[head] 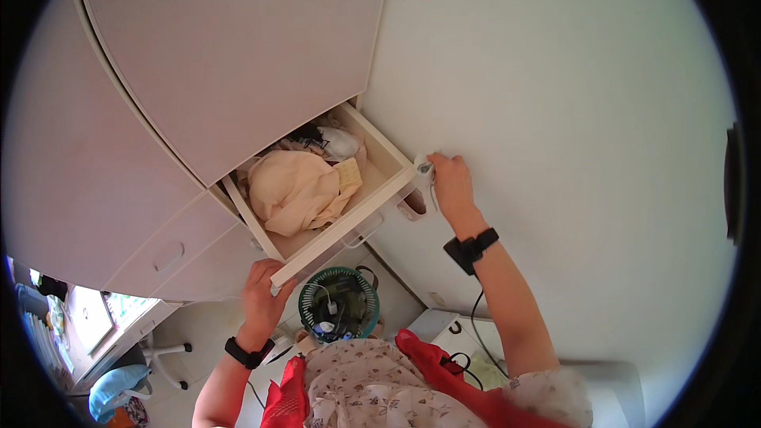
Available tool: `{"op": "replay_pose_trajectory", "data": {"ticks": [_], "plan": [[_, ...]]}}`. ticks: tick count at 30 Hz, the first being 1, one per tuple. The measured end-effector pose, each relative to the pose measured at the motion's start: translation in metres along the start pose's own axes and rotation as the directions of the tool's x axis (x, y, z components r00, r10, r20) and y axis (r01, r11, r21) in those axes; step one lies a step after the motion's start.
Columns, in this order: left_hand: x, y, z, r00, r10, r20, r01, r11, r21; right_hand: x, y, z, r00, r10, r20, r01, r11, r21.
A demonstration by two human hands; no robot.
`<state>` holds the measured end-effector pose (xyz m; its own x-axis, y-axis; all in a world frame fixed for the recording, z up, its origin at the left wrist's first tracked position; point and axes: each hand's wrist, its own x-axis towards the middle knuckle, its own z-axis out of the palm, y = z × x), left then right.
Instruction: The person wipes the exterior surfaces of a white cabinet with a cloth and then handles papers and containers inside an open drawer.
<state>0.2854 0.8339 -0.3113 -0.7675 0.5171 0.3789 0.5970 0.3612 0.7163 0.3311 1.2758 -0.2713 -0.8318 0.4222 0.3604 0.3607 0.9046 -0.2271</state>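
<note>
A wooden drawer (pixel 380 190) is pulled out from a pale pink wardrobe (pixel 238 59). Inside lie a bunched peach cloth garment (pixel 291 190), a cream textured piece (pixel 348 175) and a white cloth item (pixel 337 141), with dark cloth at the back. My left hand (pixel 263 294) grips the front left corner of the drawer, its thumb on the front face. Just off the opposite front corner, my right hand (pixel 455 184) pinches a small white object (pixel 423 165) close to the wall. A thin strip hangs below that object; what it is cannot be made out.
Below the drawer stands a green plastic basket (pixel 305 303) holding dark items and a white plug (pixel 332 308). A small pinkish holder (pixel 411 204) is at the white wall (pixel 565 101). A black cable (pixel 475 315) hangs by my right arm. At lower left are a desk (pixel 128 342) and a swivel chair base (pixel 163 353).
</note>
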Motion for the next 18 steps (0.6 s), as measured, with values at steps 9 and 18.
{"op": "replay_pose_trajectory", "data": {"ticks": [9, 18], "plan": [[0.001, 0.000, 0.006, 0.999, 0.036, 0.008, -0.036, 0.999, -0.013, 0.000, -0.001, 0.004, 0.984, 0.101, -0.149, -0.085, 0.990, 0.111], [-0.003, 0.002, 0.008, 0.999, 0.033, -0.043, -0.033, 0.999, -0.007, -0.086, -0.135, -0.001, 0.987, -0.111, -0.115, 0.154, 0.858, 0.491]]}}
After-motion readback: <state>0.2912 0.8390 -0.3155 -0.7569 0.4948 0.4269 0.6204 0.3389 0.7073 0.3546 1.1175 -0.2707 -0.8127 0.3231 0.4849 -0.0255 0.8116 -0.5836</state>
